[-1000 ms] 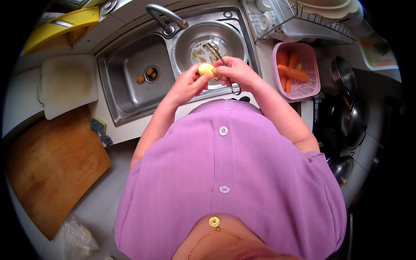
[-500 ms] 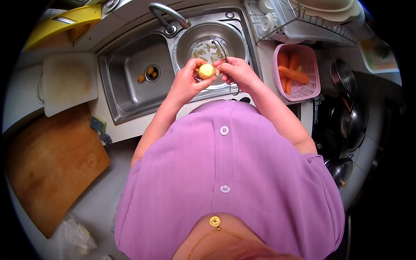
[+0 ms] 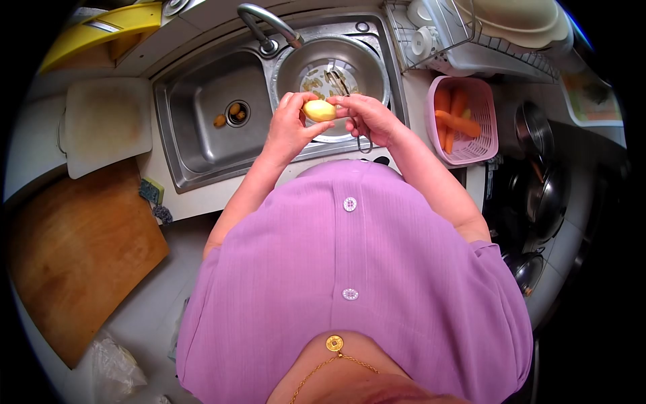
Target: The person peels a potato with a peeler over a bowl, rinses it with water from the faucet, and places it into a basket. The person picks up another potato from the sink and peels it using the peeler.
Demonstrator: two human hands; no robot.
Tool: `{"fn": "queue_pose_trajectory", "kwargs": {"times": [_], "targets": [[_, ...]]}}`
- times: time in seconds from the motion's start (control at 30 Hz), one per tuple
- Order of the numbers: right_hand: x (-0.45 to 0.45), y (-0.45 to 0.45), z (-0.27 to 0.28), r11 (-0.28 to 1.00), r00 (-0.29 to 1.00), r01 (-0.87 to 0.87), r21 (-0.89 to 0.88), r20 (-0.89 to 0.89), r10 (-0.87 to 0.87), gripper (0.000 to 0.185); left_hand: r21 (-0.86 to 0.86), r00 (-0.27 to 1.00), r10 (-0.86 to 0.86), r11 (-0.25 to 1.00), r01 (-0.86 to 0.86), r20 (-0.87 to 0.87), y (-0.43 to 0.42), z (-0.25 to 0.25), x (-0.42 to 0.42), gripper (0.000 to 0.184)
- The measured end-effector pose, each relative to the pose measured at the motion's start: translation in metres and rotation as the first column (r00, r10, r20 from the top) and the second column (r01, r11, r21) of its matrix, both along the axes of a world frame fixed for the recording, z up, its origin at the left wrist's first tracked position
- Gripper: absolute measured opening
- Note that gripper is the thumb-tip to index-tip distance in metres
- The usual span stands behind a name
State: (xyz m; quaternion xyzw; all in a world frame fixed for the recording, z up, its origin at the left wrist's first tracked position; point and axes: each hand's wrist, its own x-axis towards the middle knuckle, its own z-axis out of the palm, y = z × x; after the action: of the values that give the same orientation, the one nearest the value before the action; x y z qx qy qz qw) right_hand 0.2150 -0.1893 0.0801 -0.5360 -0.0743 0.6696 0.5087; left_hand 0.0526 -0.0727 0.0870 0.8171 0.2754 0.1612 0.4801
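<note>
Over the front of the right basin, my left hand (image 3: 291, 124) is closed around one end of a peeled, pale yellow potato (image 3: 319, 110). My right hand (image 3: 370, 120) is closed on a metal peeler (image 3: 338, 82); its head sticks out past the fingers over the basin, and a loop of its handle shows below the hand. The right fingertips reach the potato's right end. Beneath, the round metal basin (image 3: 373, 64) contains several strips of peel (image 3: 313, 83).
In the left sink (image 3: 195, 135), several small brown potatoes (image 3: 219, 120) lie at the drain. A pink basket (image 3: 488, 145) with carrots (image 3: 459, 122) stands on the right. The faucet (image 3: 282, 28) arches behind. On the left are a white cutting board (image 3: 108, 121), a sponge (image 3: 152, 191) and a wooden board (image 3: 87, 249).
The potato has turned in my fingers, so its long side now shows instead of a rounder end. The peeler's head has dropped slightly, and both hands stay close together.
</note>
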Motion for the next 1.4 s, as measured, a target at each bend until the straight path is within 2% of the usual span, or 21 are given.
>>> {"fn": "queue_pose_trajectory", "kwargs": {"times": [0.1,0.2,0.3,0.33,0.37,0.43,0.5,0.57,0.6,0.7,0.73,0.77,0.83,0.97,1.03,1.17,1.23,1.27,1.33,1.4], "targets": [[0.001,0.005,-0.015,0.998,0.995,-0.059,0.029,-0.081,0.061,0.041,0.014,0.999,-0.038,0.999,0.037,0.032,0.003,-0.009,0.002,0.047],[-0.001,0.008,-0.014,0.998,0.993,-0.053,0.03,-0.107,0.056,0.041,-0.046,0.999,-0.028,0.999,0.029,0.032,0.008,-0.017,0.003,0.048],[0.007,0.013,-0.031,0.998,0.984,-0.041,0.046,-0.172,0.048,0.041,-0.371,0.996,-0.005,0.928,0.039,0.092,0.016,-0.027,0.004,0.033],[0.01,0.015,-0.033,0.998,0.972,-0.026,0.049,-0.233,0.036,0.042,-0.507,0.985,0.057,0.861,0.035,0.163,0.019,-0.036,0.004,0.02],[0.012,0.018,-0.035,0.999,0.956,-0.01,0.051,-0.293,0.024,0.043,-0.507,0.984,0.063,0.862,0.029,0.164,0.024,-0.041,0.003,0.02],[0.016,0.024,-0.034,1.0,0.959,-0.013,0.024,-0.282,0.019,0.045,-0.505,0.994,0.1,0.861,-0.069,0.035,0.036,-0.046,0.002,0.015],[0.018,0.03,-0.035,1.0,0.952,0.008,-0.014,-0.304,-0.011,0.046,-0.501,0.996,0.085,0.862,-0.075,-0.003,0.043,-0.058,0.002,0.019],[0.022,0.035,-0.038,1.0,0.948,0.012,-0.028,-0.317,-0.021,0.047,-0.467,0.994,-0.09,0.883,0.051,-0.063,0.048,-0.073,0.004,0.023],[0.023,0.038,-0.04,0.999,0.944,0.022,-0.041,-0.328,-0.034,0.047,-0.171,0.985,-0.155,0.975,0.14,-0.078,0.048,-0.074,0.005,0.027],[0.027,0.044,-0.047,0.997,0.95,0.031,-0.069,-0.309,-0.051,0.049,-0.099,0.998,-0.052,0.994,0.048,-0.039,0.046,-0.079,0.012,0.027],[0.028,0.045,-0.048,0.997,0.95,0.029,-0.071,-0.308,-0.05,0.049,-0.37,0.998,0.028,0.928,-0.05,-0.064,0.046,-0.074,0.014,0.022],[0.028,0.047,-0.049,0.995,0.952,0.039,-0.087,-0.3,-0.063,0.05,-0.372,0.998,0.03,0.927,-0.052,-0.064,0.049,-0.074,0.015,0.022],[0.028,0.049,-0.051,0.993,0.954,0.044,-0.107,-0.292,-0.074,0.05,-0.489,0.995,0.102,0.867,-0.092,-0.007,0.054,-0.075,0.017,0.022],[0.027,0.051,-0.052,0.992,0.956,0.041,-0.119,-0.284,-0.074,0.051,-0.509,0.997,0.079,0.857,-0.076,-0.016,0.058,-0.074,0.021,0.022],[0.026,0.052,-0.052,0.992,0.958,0.041,-0.119,-0.276,-0.073,0.05,-0.48,0.993,0.105,0.874,-0.071,0.045,0.058,-0.078,0.026,0.021],[0.03,0.048,-0.054,0.986,0.966,0.061,-0.153,-0.239,-0.097,0.049,-0.497,0.997,0.082,0.865,-0.07,0.003,0.07,-0.08,0.028,0.018],[0.031,0.046,-0.054,0.98,0.965,0.093,-0.173,-0.226,-0.132,0.047,-0.682,0.938,0.343,0.697,-0.222,0.046,0.091,-0.094,0.03,0.016],[0.032,0.044,-0.055,0.979,0.968,0.092,-0.18,-0.216,-0.131,0.048,-0.699,0.883,0.461,0.66,-0.277,0.085,0.109,-0.102,0.034,0.016],[0.033,0.042,-0.058,0.977,0.969,0.092,-0.194,-0.208,-0.132,0.048,-0.601,0.795,0.591,0.688,-0.407,0.138,0.148,-0.116,0.037,0.014],[0.035,0.042,-0.06,0.968,0.968,0.091,-0.235,-0.208,-0.141,0.05,-0.516,0.776,0.619,0.706,-0.484,0.119,0.187,-0.121,0.042,0.018]]}}
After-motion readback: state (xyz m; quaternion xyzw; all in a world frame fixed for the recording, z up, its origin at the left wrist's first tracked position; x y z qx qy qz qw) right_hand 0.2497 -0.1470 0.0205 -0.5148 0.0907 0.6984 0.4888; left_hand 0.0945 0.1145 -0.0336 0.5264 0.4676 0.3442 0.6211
